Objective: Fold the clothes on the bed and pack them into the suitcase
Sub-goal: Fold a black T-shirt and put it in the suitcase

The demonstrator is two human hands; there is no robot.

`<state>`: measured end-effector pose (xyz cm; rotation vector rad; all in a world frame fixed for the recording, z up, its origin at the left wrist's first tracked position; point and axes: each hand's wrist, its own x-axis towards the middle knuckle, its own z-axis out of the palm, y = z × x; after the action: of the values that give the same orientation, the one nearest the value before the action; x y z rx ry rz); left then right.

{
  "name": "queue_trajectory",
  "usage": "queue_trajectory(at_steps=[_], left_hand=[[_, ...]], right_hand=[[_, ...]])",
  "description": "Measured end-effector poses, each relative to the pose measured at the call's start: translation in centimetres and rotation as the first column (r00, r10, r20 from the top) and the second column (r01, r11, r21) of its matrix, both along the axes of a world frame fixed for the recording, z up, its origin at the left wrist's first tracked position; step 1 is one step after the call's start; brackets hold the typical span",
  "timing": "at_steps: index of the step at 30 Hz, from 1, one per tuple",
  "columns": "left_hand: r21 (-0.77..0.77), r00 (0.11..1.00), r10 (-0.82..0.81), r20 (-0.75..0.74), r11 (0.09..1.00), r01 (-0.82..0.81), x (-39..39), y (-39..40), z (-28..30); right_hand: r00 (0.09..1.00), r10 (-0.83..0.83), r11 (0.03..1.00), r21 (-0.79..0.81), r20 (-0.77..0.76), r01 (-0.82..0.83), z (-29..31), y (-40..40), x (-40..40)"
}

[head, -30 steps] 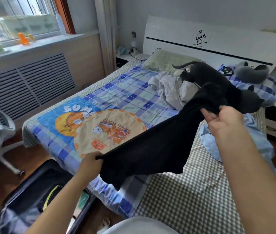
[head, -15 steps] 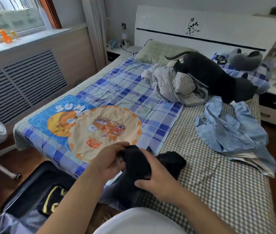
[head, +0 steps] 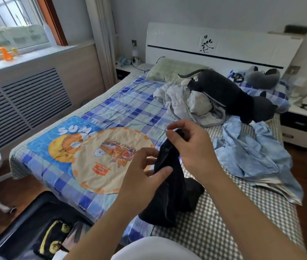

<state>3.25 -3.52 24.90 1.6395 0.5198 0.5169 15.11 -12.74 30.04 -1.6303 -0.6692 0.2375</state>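
Half a second ago both hands pressed the black garment [head: 169, 186] low on the bed; now they have lifted its top edge up, and the rest hangs down in a bunch onto the bed [head: 224, 231].

Landmark: the round orange cushion [head: 100, 162] on the near side of the bed. The black garment is just to the right of the cushion. The right hand [head: 188, 147] is above it and pinches the top of the cloth with curled fingers. The left hand [head: 145, 171] is lower, right by the cushion's edge, with its thumb pressed on the cloth and its fingers bent round it. Both hands have hold of the same piece.

The suitcase [head: 27, 222] lies open on the floor, below and left of the cushion. A black thing with yellow marks [head: 53, 239] is already in it, so some packing looks done.

Lots is left. The black garment is not folded yet. A light blue shirt [head: 252, 152] lies spread out far to the right of the cushion. A pale grey pile of clothes [head: 184, 104] sits behind the cushion, near the pillow [head: 169, 72], with a dark plush toy [head: 229, 94] lying across it. I think the job is only just begun, and this black piece is the one being folded now.
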Motion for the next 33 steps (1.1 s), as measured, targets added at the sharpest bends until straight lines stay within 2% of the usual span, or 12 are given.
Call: queue_trajectory(at_steps=[2, 4, 8, 9, 12, 14, 17, 20, 23, 26, 30, 33], left_hand=[[0.099, 0.995, 0.090, 0.050, 0.991, -0.095, 0.1, 0.2, 0.8], [0.079, 0.994, 0.103, 0.042, 0.991, -0.106, 0.0, 1.1, 1.8], [-0.267, 0.993, 0.086, 0.075, 0.962, -0.064, 0.2, 3.4, 4.3], [-0.280, 0.994, 0.081, 0.076, 0.958, -0.057, 0.3, 4.1, 4.9], [0.068, 0.999, -0.038, -0.015, 0.997, 0.039, 0.5, 5.3, 6.1], [0.261, 0.984, -0.143, -0.103, 0.951, 0.165, 1.1, 4.6, 7.2], [0.391, 0.977, -0.186, -0.100, 0.896, 0.210, 2.4, 3.4, 7.4], [0.446, 0.988, -0.084, -0.130, 0.885, 0.133, 3.0, 4.2, 5.4], [0.435, 0.946, -0.110, -0.306, 0.868, 0.241, 2.6, 4.8, 0.5], [0.409, 0.902, 0.075, -0.425, 0.905, 0.117, 1.4, 5.7, -6.9], [0.526, 0.636, 0.469, -0.613, 0.843, -0.115, -2.3, 8.5, -14.4], [0.618, 0.554, 0.578, -0.599, 0.774, -0.139, -2.5, 10.3, -15.2]], right_hand=[[0.998, 0.010, 1.000, -0.008, 0.059, -0.009, 1.0, 0.6, 0.7], [0.996, 0.031, 0.999, -0.037, 0.080, -0.028, 2.0, 0.9, 1.1], [0.972, 0.217, 0.963, -0.145, -0.088, -0.228, 3.4, -0.5, 2.4], [0.959, 0.272, 0.930, -0.235, -0.078, -0.283, 3.5, -1.3, 3.0], [0.899, 0.433, 0.748, -0.583, 0.065, -0.318, 3.3, -2.6, 3.6], [0.869, 0.473, 0.726, -0.623, 0.145, -0.292, 3.4, -1.7, 2.4], [0.819, 0.462, 0.770, -0.613, 0.341, -0.179, 2.5, 0.1, 2.0], [0.811, 0.434, 0.705, -0.708, 0.392, -0.035, 2.1, 0.0, 3.2], [0.878, 0.346, 0.722, -0.692, 0.330, -0.025, 2.3, -1.0, 4.1], [0.945, 0.065, 0.803, -0.578, 0.322, 0.142, 3.3, -2.4, 6.0], [0.905, -0.417, 0.871, -0.246, 0.090, 0.425, 3.8, -5.7, 10.1], [0.871, -0.471, 0.880, -0.146, -0.141, 0.452, 3.5, -7.6, 11.0]])
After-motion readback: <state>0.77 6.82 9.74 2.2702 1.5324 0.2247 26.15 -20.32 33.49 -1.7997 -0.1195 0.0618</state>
